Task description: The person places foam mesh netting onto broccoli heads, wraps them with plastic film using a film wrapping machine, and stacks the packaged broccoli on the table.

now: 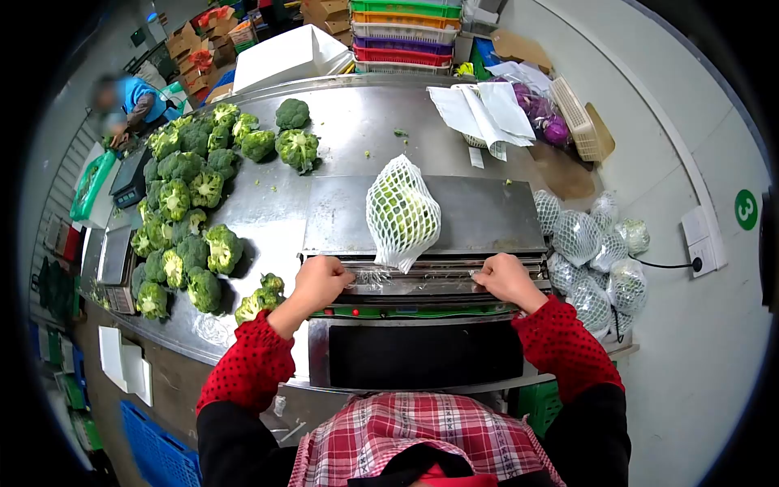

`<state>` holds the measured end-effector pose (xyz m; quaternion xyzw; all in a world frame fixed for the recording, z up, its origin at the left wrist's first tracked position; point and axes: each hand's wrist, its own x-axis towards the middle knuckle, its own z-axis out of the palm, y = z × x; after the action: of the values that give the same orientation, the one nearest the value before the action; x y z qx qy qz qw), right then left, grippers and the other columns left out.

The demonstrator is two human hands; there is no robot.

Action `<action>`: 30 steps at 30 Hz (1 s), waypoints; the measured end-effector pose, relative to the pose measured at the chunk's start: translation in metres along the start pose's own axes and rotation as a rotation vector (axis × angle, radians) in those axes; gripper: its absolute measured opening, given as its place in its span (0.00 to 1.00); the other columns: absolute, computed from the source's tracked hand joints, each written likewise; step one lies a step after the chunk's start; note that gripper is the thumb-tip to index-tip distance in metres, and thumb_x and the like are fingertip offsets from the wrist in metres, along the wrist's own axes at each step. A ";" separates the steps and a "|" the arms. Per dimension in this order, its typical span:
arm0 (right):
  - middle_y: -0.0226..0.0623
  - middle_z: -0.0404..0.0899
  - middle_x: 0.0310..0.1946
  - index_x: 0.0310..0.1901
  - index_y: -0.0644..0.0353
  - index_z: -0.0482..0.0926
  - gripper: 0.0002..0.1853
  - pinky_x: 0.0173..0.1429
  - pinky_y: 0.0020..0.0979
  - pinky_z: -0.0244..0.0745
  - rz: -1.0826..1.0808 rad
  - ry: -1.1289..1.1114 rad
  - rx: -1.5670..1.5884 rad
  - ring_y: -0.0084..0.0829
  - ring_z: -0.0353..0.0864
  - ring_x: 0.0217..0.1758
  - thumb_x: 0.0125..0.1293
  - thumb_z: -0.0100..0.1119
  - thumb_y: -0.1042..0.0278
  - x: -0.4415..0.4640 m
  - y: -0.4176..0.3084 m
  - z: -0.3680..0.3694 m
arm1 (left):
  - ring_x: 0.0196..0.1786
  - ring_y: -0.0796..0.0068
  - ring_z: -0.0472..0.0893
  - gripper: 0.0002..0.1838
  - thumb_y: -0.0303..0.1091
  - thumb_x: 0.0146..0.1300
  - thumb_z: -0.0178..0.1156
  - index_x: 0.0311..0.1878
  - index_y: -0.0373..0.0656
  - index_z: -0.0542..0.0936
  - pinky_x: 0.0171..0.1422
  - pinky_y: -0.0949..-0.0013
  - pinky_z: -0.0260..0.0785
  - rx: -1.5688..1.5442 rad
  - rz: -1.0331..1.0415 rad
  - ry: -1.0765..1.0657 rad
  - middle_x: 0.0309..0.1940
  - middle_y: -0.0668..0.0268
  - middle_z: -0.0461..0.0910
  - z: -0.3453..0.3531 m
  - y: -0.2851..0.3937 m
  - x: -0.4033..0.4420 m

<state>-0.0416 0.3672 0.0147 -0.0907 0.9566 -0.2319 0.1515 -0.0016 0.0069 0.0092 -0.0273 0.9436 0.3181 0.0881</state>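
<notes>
A broccoli head in a white foam net (402,213) lies on the metal top of the wrapping machine (487,215). In front of it, clear plastic film (381,278) runs along the machine's roller slot. My left hand (320,280) is closed at the left end of the film, fingertips pinched together on its edge. At the right end, my right hand (509,280) pinches the film in the same way. The netted broccoli sits between and beyond both hands, touched by neither. A black plate (426,357) is set below the slot.
Many bare broccoli heads (193,252) are heaped on the left of the steel table (345,122). Wrapped netted heads (596,260) pile up at right by the wall. White foam nets (483,114) lie at the back. Another person (139,101) is at far left.
</notes>
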 end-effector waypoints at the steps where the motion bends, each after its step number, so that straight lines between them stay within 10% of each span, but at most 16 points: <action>1: 0.45 0.80 0.20 0.24 0.65 0.82 0.19 0.35 0.40 0.74 0.006 -0.006 0.011 0.42 0.81 0.25 0.59 0.60 0.54 -0.005 0.008 0.000 | 0.23 0.67 0.77 0.13 0.39 0.55 0.65 0.27 0.36 0.83 0.32 0.63 0.70 -0.106 -0.023 -0.021 0.18 0.57 0.78 -0.006 0.002 -0.009; 4: 0.37 0.78 0.21 0.27 0.66 0.74 0.17 0.28 0.30 0.70 0.089 -0.261 0.577 0.28 0.74 0.20 0.67 0.52 0.60 -0.041 0.010 -0.027 | 0.21 0.84 0.67 0.13 0.35 0.61 0.61 0.24 0.35 0.78 0.24 0.73 0.59 -0.404 -0.284 -0.232 0.15 0.72 0.69 -0.058 0.026 -0.058; 7: 0.35 0.77 0.22 0.27 0.61 0.71 0.15 0.23 0.22 0.66 0.263 -0.490 0.973 0.21 0.71 0.19 0.70 0.49 0.62 -0.084 -0.009 -0.063 | 0.20 0.86 0.66 0.13 0.31 0.62 0.60 0.22 0.39 0.75 0.22 0.75 0.55 -0.421 0.019 -0.261 0.16 0.72 0.71 -0.122 0.041 -0.114; 11: 0.44 0.74 0.17 0.30 0.61 0.70 0.12 0.11 0.23 0.57 -0.481 0.019 1.450 0.25 0.64 0.09 0.70 0.48 0.64 -0.050 -0.052 -0.118 | 0.20 0.85 0.71 0.08 0.29 0.61 0.60 0.27 0.38 0.77 0.21 0.79 0.60 -0.993 0.465 0.206 0.18 0.69 0.74 -0.181 0.058 -0.062; 13: 0.48 0.80 0.29 0.34 0.63 0.73 0.14 0.28 0.30 0.77 -0.374 0.001 1.862 0.30 0.80 0.27 0.72 0.45 0.61 -0.001 -0.057 -0.129 | 0.19 0.82 0.71 0.07 0.27 0.62 0.60 0.27 0.39 0.78 0.21 0.76 0.63 -0.479 0.523 0.626 0.16 0.70 0.72 -0.182 0.075 0.016; 15: 0.50 0.82 0.42 0.35 0.65 0.73 0.11 0.48 0.39 0.80 -0.349 0.216 1.613 0.36 0.84 0.41 0.71 0.48 0.65 0.090 -0.042 -0.081 | 0.17 0.76 0.71 0.08 0.26 0.61 0.58 0.24 0.43 0.76 0.20 0.69 0.64 0.211 0.816 0.868 0.14 0.66 0.72 -0.135 0.058 0.115; 17: 0.51 0.81 0.47 0.37 0.65 0.75 0.09 0.52 0.39 0.79 -0.240 0.073 1.518 0.37 0.83 0.45 0.71 0.51 0.67 0.129 -0.018 -0.021 | 0.26 0.70 0.78 0.04 0.26 0.54 0.57 0.34 0.44 0.78 0.27 0.66 0.67 0.970 0.556 0.669 0.27 0.64 0.79 -0.088 0.041 0.142; 19: 0.48 0.80 0.51 0.42 0.66 0.77 0.09 0.56 0.36 0.77 -0.132 -0.035 1.468 0.35 0.81 0.51 0.72 0.51 0.69 0.126 -0.023 0.011 | 0.57 0.63 0.76 0.22 0.26 0.58 0.54 0.58 0.45 0.71 0.60 0.59 0.69 0.862 0.971 0.660 0.56 0.57 0.75 -0.064 0.034 0.148; 21: 0.45 0.78 0.56 0.46 0.64 0.78 0.08 0.59 0.33 0.74 -0.375 0.008 1.204 0.34 0.79 0.55 0.69 0.53 0.74 0.118 -0.021 0.016 | 0.68 0.61 0.69 0.28 0.27 0.61 0.55 0.65 0.51 0.63 0.75 0.56 0.58 0.881 1.292 0.429 0.67 0.59 0.66 -0.064 0.052 0.131; 27: 0.42 0.74 0.60 0.59 0.59 0.72 0.28 0.61 0.36 0.73 -0.923 0.414 0.027 0.42 0.75 0.59 0.53 0.58 0.83 0.122 -0.033 -0.005 | 0.60 0.54 0.76 0.22 0.27 0.57 0.58 0.56 0.38 0.69 0.64 0.58 0.73 0.579 1.316 0.364 0.59 0.51 0.73 -0.034 0.040 0.148; 30: 0.43 0.74 0.59 0.64 0.57 0.68 0.34 0.62 0.39 0.73 -0.960 0.318 0.093 0.45 0.74 0.59 0.51 0.61 0.81 0.123 -0.033 -0.018 | 0.57 0.51 0.79 0.25 0.24 0.51 0.58 0.55 0.32 0.71 0.59 0.60 0.75 0.409 1.211 0.403 0.56 0.49 0.76 -0.032 0.041 0.138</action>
<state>-0.1593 0.3158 0.0152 -0.4769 0.8069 -0.3288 -0.1156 -0.1467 0.0208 0.0334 0.4655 0.8316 0.1149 -0.2804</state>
